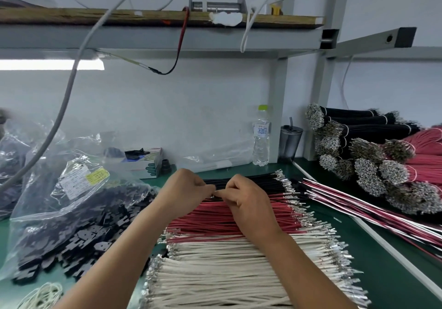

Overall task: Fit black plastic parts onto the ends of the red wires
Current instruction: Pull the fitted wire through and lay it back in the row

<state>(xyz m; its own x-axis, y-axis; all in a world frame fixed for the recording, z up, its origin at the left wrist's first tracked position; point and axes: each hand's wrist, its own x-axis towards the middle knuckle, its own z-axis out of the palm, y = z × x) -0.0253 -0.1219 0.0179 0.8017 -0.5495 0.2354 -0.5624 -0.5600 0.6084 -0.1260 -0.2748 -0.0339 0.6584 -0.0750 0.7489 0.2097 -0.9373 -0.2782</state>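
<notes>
A flat row of red wires (210,222) with metal terminals lies on the green bench, between black wires (253,181) behind and white wires (215,268) in front. My left hand (186,189) and my right hand (246,198) meet above the black and red rows, fingers curled, pinching something small between their fingertips; what it is stays hidden. Loose black plastic parts (79,237) spill from a clear bag (71,189) at the left.
Bundles of black and red wires (382,160) are stacked at the right, with long red-white leads (358,203) beside them. A water bottle (262,136), a dark cup (290,141) and a small box (143,162) stand at the back. A grey cable (67,98) hangs down at the left.
</notes>
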